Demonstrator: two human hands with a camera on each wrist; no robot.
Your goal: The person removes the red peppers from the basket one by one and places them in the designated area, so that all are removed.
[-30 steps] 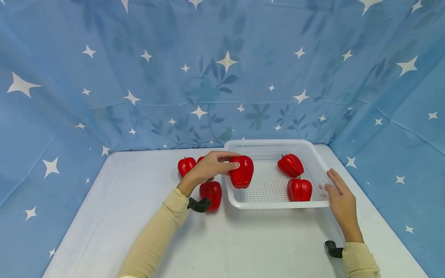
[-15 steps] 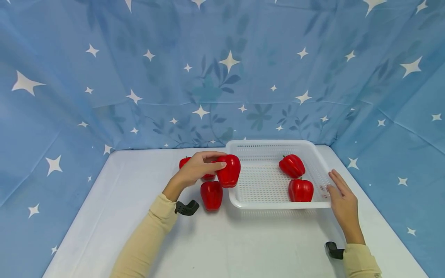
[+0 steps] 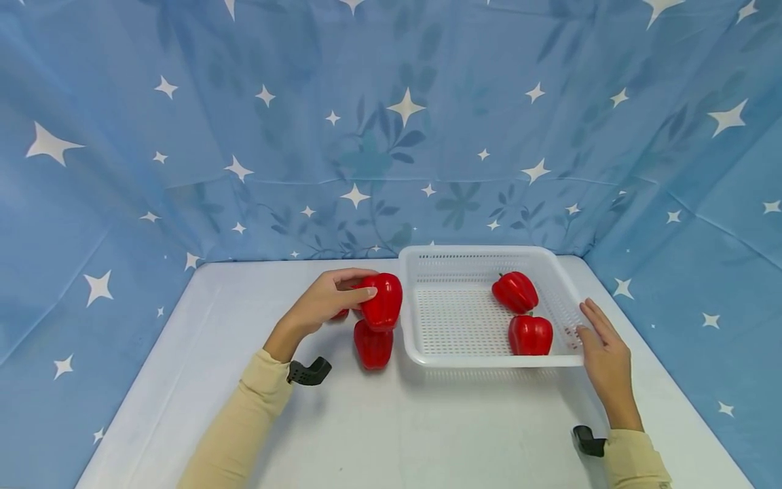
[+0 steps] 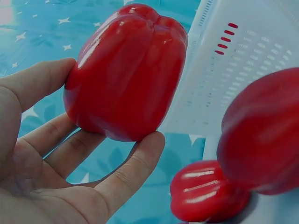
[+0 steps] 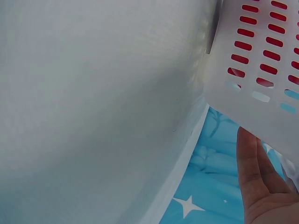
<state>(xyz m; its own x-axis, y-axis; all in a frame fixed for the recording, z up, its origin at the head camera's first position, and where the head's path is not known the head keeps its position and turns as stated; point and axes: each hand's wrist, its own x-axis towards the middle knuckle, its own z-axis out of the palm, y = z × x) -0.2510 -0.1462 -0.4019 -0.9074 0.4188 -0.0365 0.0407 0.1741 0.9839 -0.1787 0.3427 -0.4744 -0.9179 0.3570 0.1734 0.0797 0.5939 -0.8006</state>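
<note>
My left hand [image 3: 324,301] holds a glossy red bell pepper [image 3: 383,302] between thumb and fingertips, just left of the white basket [image 3: 408,326]. In the left wrist view the held pepper [image 4: 128,74] hangs bottom up, thumb on one side and fingers on the other. Below it in the head view, another red bell pepper [image 3: 373,348] stands on the table. A further pepper [image 3: 341,314] is mostly hidden behind my left hand. My right hand [image 3: 605,356] touches the basket's right rim, its fingers fairly straight along the outside; the right wrist view shows the fingers [image 5: 247,158] against the basket edge.
Two red bell peppers, one behind [image 3: 515,292] and one in front [image 3: 530,335], lie in the right half of the basket. A white-covered table [image 3: 427,428] carries everything. A blue star-patterned cloth [image 3: 366,136] surrounds its back and sides.
My left hand has moved left with the pepper, from over the basket's left side to over the table peppers. My right hand has stayed at the basket's right rim.
</note>
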